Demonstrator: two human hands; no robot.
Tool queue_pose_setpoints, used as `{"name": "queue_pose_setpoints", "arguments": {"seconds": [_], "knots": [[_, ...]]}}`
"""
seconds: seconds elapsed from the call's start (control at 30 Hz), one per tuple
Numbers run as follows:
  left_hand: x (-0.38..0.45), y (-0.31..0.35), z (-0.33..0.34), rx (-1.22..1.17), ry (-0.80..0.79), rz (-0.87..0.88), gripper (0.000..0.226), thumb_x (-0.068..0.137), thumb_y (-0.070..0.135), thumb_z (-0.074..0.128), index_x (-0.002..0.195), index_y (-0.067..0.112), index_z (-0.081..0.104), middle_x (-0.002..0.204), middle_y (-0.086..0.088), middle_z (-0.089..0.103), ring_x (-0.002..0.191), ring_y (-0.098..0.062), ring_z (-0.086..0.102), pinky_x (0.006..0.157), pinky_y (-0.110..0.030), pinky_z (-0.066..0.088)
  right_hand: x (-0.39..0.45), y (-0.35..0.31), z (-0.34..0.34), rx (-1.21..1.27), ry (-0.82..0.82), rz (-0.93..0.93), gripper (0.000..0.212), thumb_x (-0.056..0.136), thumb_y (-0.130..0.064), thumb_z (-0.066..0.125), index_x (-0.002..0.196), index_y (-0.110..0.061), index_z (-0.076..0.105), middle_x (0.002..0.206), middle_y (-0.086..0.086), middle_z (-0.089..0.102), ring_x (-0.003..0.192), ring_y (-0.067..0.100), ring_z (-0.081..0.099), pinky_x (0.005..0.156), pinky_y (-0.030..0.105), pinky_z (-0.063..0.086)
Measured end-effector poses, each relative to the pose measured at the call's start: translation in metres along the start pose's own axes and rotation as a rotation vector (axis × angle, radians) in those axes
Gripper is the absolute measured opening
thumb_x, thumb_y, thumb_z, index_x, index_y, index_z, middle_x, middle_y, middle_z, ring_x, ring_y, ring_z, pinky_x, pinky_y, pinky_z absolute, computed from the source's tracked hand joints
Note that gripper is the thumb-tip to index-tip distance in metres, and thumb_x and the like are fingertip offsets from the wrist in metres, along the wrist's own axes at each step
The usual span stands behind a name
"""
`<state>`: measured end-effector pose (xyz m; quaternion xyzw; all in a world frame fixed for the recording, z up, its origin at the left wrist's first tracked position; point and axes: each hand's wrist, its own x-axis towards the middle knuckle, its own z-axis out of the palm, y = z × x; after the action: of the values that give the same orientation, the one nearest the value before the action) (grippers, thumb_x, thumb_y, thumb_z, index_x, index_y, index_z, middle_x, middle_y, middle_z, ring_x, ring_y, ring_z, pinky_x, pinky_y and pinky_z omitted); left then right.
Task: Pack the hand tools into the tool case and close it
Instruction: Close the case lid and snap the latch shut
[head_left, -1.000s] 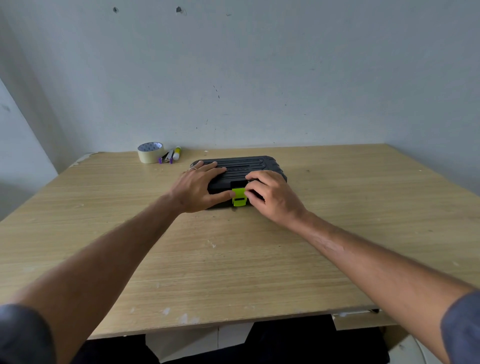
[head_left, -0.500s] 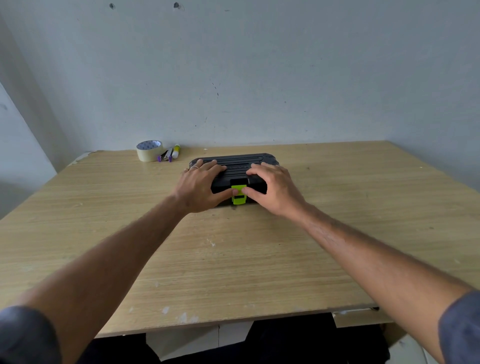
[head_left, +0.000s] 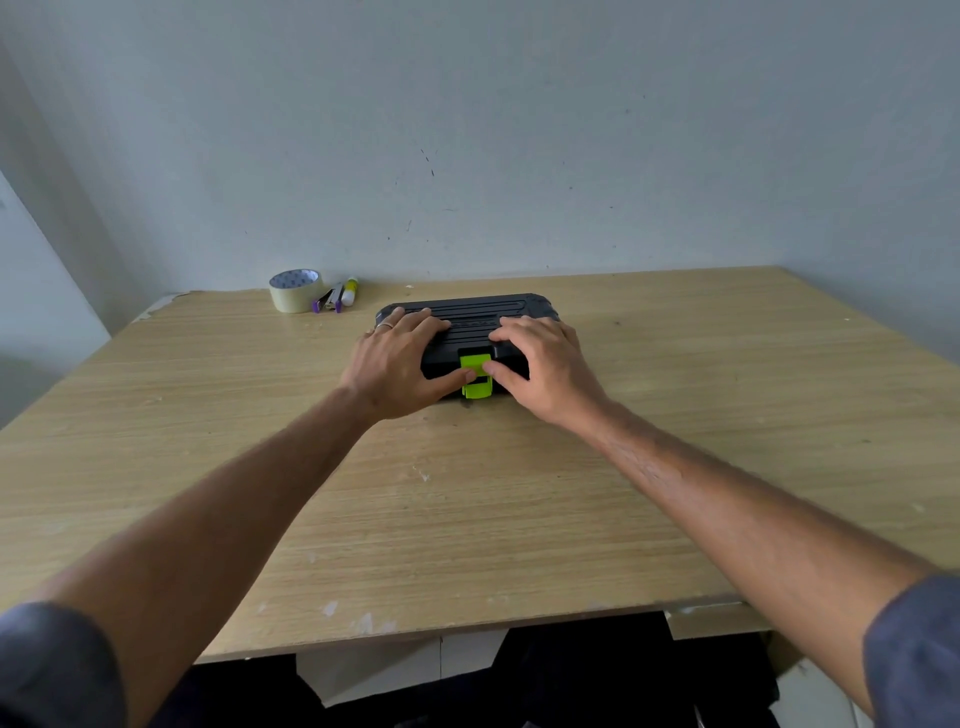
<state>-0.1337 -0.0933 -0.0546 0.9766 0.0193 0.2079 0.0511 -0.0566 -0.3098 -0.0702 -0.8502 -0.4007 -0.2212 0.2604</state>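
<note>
Head view: both hands cover the front corners of the closed case (head_left: 470, 318), near the tabletop's (head_left: 675, 415) far edge, long axis left-right, green latch (head_left: 476, 375) facing the person. Left hand (head_left: 395, 358) and right hand (head_left: 545, 364) lie flat with fingers spread, thumbs on the latch.

We see a light wood-grain bench (head_left: 467, 519) running back to a pale wall, its near edge chipped and marked with white flecks. A closed black tool case (head_left: 470, 317) lies flat on it toward the far middle, with a bright green latch (head_left: 476, 376) on the side facing us. At the far left corner a roll of tape (head_left: 295, 291) sits on its side face, and just beside it lie a purple-ended stapler (head_left: 328, 301) and a small glue stick (head_left: 349, 292).
</note>
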Motion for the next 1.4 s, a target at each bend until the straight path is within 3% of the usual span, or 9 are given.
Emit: {"name": "queue_pose_setpoints", "arguments": {"seconds": [0.17,0.43,0.73,0.93,1.1,1.2,1.3,1.4], "knots": [[0.0,0.001,0.0,-0.001,-0.005,-0.005,0.091,0.078,0.089,0.041,0.146,0.028,0.048,0.158,-0.002,0.043,0.148,-0.034,0.034,0.108,-0.057,0.043,-0.001,0.0,-0.003,0.013,-0.024,0.019,0.049,0.09,-0.05,0.069,0.13,-0.021,0.063,0.142,0.003,0.06,0.132,0.021,0.05,0.116,0.042,0.029],[0.001,0.002,0.0,-0.012,0.005,-0.009,0.089,0.077,0.087,0.046,0.144,0.029,0.049,0.157,-0.001,0.045,0.148,-0.033,0.035,0.107,-0.056,0.044,0.002,-0.001,-0.004,-0.075,-0.135,0.034,0.089,0.065,-0.065,0.083,0.14,-0.028,0.051,0.154,0.002,0.045,0.141,0.023,0.039,0.119,0.044,0.021],[0.002,0.003,-0.001,-0.025,-0.007,-0.029,0.092,0.074,0.089,0.043,0.144,0.029,0.05,0.157,0.0,0.045,0.148,-0.031,0.034,0.107,-0.056,0.044,0.015,-0.004,-0.005,-0.086,-0.184,0.081,0.09,0.059,-0.066,0.084,0.136,-0.033,0.049,0.144,-0.01,0.05,0.129,0.019,0.042,0.108,0.041,0.028],[0.004,0.004,0.001,-0.03,0.021,-0.031,0.085,0.077,0.083,0.05,0.143,0.03,0.051,0.155,0.0,0.047,0.147,-0.03,0.036,0.105,-0.055,0.046,0.003,-0.007,0.012,-0.16,0.008,0.077,0.078,0.064,-0.055,0.082,0.131,-0.03,0.052,0.133,-0.008,0.055,0.117,0.019,0.048,0.103,0.04,0.031],[0.004,0.0,0.0,-0.043,-0.025,-0.021,0.089,0.074,0.088,0.048,0.143,0.032,0.051,0.157,0.002,0.045,0.148,-0.028,0.035,0.108,-0.053,0.044,0.007,-0.002,0.006,-0.184,-0.047,0.03,0.08,0.066,-0.066,0.08,0.133,-0.031,0.052,0.133,-0.007,0.055,0.117,0.019,0.048,0.1,0.039,0.032],[0.001,-0.004,-0.004,-0.305,0.042,-0.067,0.084,0.077,0.083,0.055,0.137,0.025,0.055,0.147,-0.001,0.05,0.138,-0.023,0.044,0.109,-0.045,0.043,0.008,-0.002,0.004,-0.165,-0.013,0.041,0.081,0.068,-0.076,0.072,0.13,-0.025,0.058,0.131,-0.003,0.055,0.122,0.022,0.048,0.102,0.04,0.034],[-0.009,-0.01,0.0,-0.632,0.217,-0.334,0.075,0.087,0.069,0.056,0.137,0.015,0.049,0.135,-0.003,0.047,0.126,-0.02,0.047,0.107,-0.042,0.043,0.001,0.007,0.006,-0.059,0.166,0.214,0.081,0.076,-0.08,0.06,0.131,-0.02,0.058,0.139,0.004,0.053,0.131,0.024,0.044,0.108,0.042,0.037],[-0.014,-0.008,0.0,-0.932,0.08,-0.607,0.081,0.089,0.061,0.062,0.148,0.011,0.036,0.129,-0.003,0.056,0.119,-0.021,0.056,0.097,-0.035,0.048,-0.002,0.011,0.001,0.314,0.157,0.536,0.075,0.083,-0.07,0.064,0.137,-0.019,0.05,0.132,-0.002,0.056,0.125,0.018,0.052,0.096,0.025,0.044]]}}
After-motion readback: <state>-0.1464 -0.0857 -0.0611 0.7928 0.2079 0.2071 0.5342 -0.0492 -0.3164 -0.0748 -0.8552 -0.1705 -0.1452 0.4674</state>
